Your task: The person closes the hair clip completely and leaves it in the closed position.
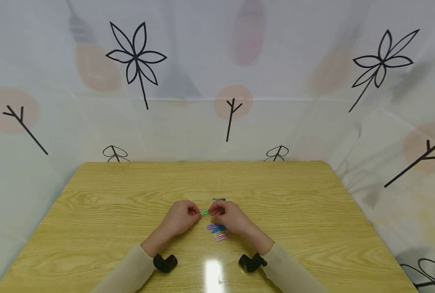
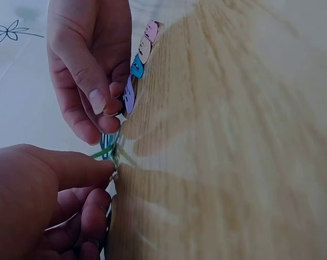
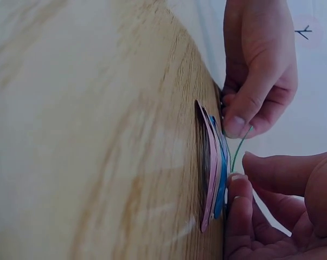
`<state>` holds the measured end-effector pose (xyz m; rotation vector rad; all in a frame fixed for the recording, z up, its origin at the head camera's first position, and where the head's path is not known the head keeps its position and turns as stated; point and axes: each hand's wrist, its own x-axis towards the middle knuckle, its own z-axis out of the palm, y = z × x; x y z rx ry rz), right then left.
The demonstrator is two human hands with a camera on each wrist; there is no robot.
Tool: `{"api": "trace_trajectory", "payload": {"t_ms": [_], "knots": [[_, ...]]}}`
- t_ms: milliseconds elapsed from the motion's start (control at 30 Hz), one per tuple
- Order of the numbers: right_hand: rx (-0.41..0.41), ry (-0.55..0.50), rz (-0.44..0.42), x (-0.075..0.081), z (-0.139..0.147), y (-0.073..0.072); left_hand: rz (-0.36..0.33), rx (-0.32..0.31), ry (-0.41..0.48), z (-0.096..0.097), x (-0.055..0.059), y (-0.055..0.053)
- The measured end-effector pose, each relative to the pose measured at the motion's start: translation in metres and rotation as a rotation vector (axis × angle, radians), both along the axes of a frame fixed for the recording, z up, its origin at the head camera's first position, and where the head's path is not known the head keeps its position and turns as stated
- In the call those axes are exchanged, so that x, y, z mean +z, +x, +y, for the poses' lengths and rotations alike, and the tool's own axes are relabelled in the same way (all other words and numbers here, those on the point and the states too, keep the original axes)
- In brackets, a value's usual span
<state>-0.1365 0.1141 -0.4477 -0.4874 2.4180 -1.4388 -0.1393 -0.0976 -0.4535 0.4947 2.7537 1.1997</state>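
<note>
A green hair clip (image 1: pixel 205 212) is between my two hands over the table, its thin strip raised at an angle in the right wrist view. My left hand (image 1: pixel 182 216) pinches its left end between thumb and forefinger. At the other end, my right hand (image 1: pixel 233 218) holds the clip with curled fingertips; they partly hide that end. Just below the right hand lie a purple hair clip (image 1: pixel 212 226), a blue hair clip (image 1: pixel 219 229), a beige one (image 2: pixel 145 50) and a pink hair clip (image 1: pixel 222 237), side by side in a row.
A dark hair clip (image 1: pixel 219 199) lies just beyond the right hand. The wooden table (image 1: pixel 129 183) reaches back to a patterned cloth (image 1: pixel 188 134) hanging behind it. Black wrist mounts (image 1: pixel 165 263) sit at both cuffs.
</note>
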Motion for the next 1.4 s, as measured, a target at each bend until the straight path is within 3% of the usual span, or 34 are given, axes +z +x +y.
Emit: {"api": "trace_trajectory", "payload": {"t_ms": [233,467,900,1200,1400], "knots": [[-0.001,-0.004,-0.003,0.0018,-0.0008,0.0001,-0.015,-0.025,0.023,-0.0032,0.0031,0.0017],[-0.004,0.000,-0.017,0.0030,-0.0008,0.0003,-0.074,-0.032,0.073,-0.0054,0.0044,0.0023],[0.000,0.009,-0.009,0.0016,-0.0001,0.0013,-0.028,-0.021,0.012,-0.0013,0.0039,0.0040],[0.004,-0.017,-0.026,0.0056,0.0006,0.0044,-0.019,0.026,0.032,0.0004,0.0041,0.0058],[-0.036,-0.037,-0.014,0.0041,0.0011,0.0048,0.025,0.090,0.091,0.0010,0.0023,0.0065]]}}
